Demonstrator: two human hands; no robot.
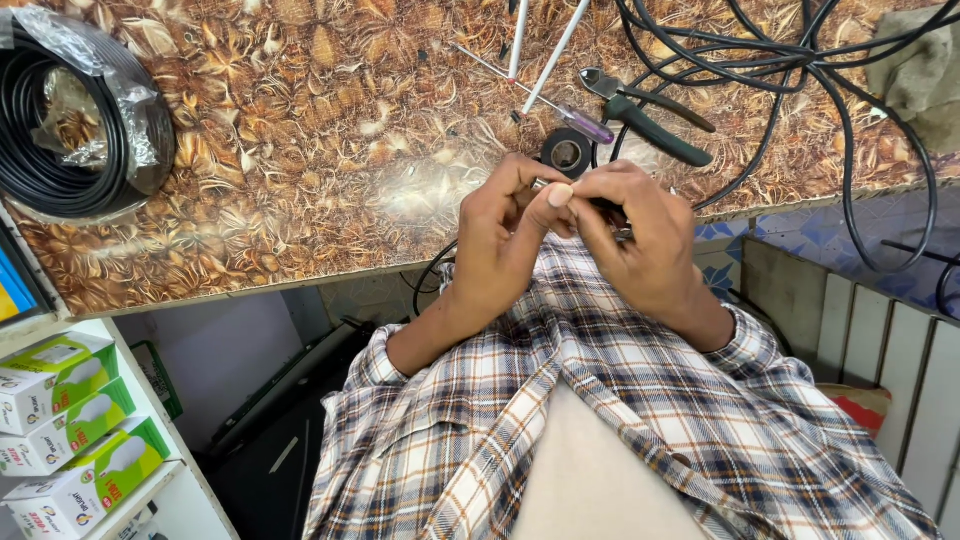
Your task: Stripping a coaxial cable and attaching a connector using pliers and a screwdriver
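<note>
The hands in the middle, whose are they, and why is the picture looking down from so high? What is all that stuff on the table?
The picture comes from one camera worn on a person's head, so you look down just as they do. The checked shirt sleeves at the bottom are their own arms.

Their left hand and right hand are pressed together over something small and dark. The fingers hide most of it, so I cannot tell what it is.

In front of them is a shiny brown table with a leaf pattern. On it lie a roll of black tape, a purple-handled screwdriver, green-handled pliers, loose black cables, and a big coil of black cable wrapped in clear plastic. Down on the left, a white shelf holds green and white boxes.
</note>
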